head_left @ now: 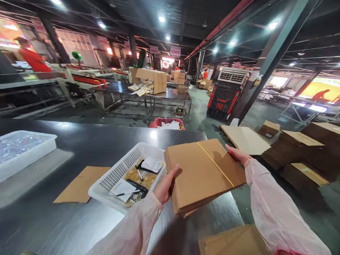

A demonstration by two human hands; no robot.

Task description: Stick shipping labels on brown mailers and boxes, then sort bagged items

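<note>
Cardboard bundle (202, 173), a stack of flattened boxes tied with a thin yellow strap (215, 164), sits between your two hands above the near right corner of the dark steel table (79, 148). Your left hand (166, 186) is clamped on the bundle's near left edge, thumb on top and fingers hidden underneath. Your right hand (237, 154) presses flat against the far right edge, fingers laid along the side; you grip there more by squeezing inward than by curling around.

The bundle's long axis runs from lower left to upper right, so it lies across your body with each hand at one end. It tilts a little, the near end hanging lower and overhanging the table edge. The strap crosses the top face diagonally, closer to your right hand.

Just to the left of your left hand, almost touching the bundle, stands a white perforated basket (117, 173) holding papers, pens and small yellowish bits. A loose flat cardboard sheet (79, 184) lies on the table beyond the basket. To your right, on the floor, are stacks of flattened cartons (294, 148). Another cardboard piece (231, 241) shows below the bundle.
</note>
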